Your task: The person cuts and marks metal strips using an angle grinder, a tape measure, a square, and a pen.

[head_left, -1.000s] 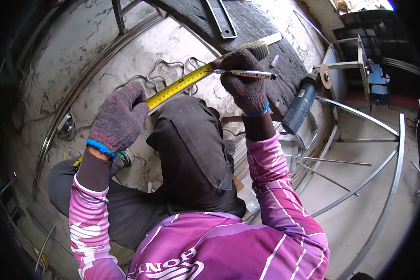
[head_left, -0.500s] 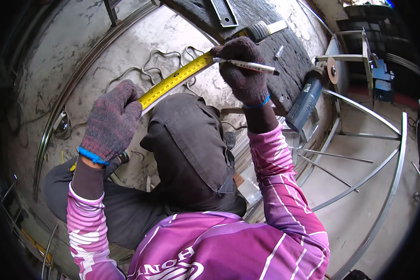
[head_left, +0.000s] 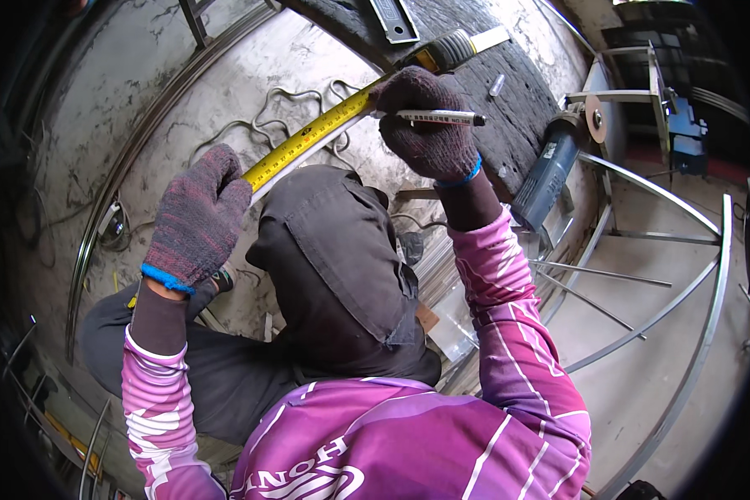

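Observation:
A yellow tape measure blade (head_left: 308, 137) stretches from its black and yellow case (head_left: 448, 52) down to my left hand (head_left: 196, 217), over a pale flat metal strip (head_left: 277, 181). My left hand, in a dark knitted glove with a blue cuff, is closed on the blade and strip; the blade's end is hidden in it. My right hand (head_left: 429, 137), gloved the same way, pinches a white marker pen (head_left: 442, 117) with a black end. The pen's other end points left, close beside the blade. Right-hand fingers partly cover the blade near the case.
The case rests on a dark, worn wooden block (head_left: 517, 112), with a metal square (head_left: 394, 21) and a small whitish cylinder (head_left: 497, 85). An angle grinder (head_left: 550, 171) leans at its right end. Curved metal frames (head_left: 708, 308) lie right; a cord (head_left: 267, 112) lies on the floor.
My right hand has shifted slightly down and left, and the pen lies more level. The blade has tilted and slid slightly. My left hand stays nearly in place.

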A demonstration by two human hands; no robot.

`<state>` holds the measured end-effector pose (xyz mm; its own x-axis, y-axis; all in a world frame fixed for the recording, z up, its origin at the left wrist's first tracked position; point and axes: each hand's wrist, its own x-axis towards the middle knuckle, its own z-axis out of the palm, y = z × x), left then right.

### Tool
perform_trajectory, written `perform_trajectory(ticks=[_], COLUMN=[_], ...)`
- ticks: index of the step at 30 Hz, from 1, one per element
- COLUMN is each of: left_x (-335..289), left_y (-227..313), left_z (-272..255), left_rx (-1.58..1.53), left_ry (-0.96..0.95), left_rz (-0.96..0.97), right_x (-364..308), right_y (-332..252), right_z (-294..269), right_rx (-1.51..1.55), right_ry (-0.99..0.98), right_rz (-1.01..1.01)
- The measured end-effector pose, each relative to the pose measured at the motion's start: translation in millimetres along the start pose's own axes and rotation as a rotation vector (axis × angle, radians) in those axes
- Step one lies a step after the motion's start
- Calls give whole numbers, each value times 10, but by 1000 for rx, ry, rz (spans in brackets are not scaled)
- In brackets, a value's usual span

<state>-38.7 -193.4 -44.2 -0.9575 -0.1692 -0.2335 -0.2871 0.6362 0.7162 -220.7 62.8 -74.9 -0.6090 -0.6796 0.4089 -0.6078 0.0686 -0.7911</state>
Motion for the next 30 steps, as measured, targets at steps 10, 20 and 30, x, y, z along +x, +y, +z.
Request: perform_trajectory(ticks=[10, 20, 30], left_x=[7, 5, 8], left_y=[-37, -34, -25], left_z=[17, 28, 27], left_rx=[-25, -15, -6], left_ry=[-17, -5, -8], left_rz=[-10, 8, 0], right_x=[-4, -13, -15], right_y=[63, 15, 53], right_z=[19, -7, 39], right_rx=[-94, -97, -102], right_ry=[14, -60, -2], right_rz=[-30, 24, -29])
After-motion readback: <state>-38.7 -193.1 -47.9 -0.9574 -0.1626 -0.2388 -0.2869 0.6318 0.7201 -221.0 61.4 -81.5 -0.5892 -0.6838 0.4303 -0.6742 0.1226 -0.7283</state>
